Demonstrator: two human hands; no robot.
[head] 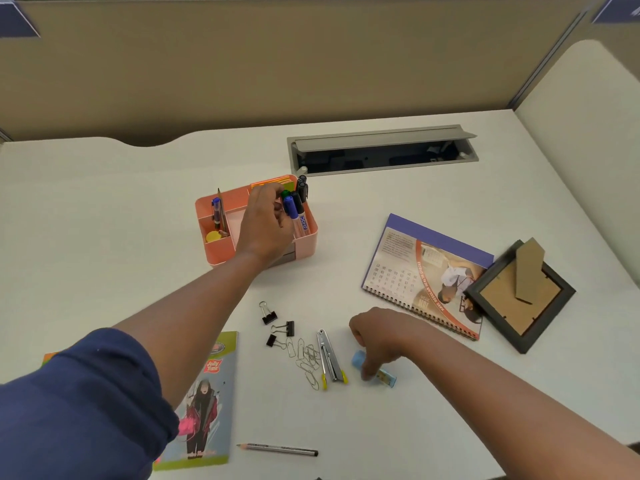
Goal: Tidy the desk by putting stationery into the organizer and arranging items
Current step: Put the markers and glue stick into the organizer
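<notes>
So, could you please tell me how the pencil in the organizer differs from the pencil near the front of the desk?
The pencil in the organizer stands nearly upright, tip up, in the left compartment of the organizer beside a blue pen. The pencil near the front edge lies flat on the desk, tip pointing left, alone and not yet put away. It looks grey; the standing one looks brownish. Both are sharpened.
</notes>
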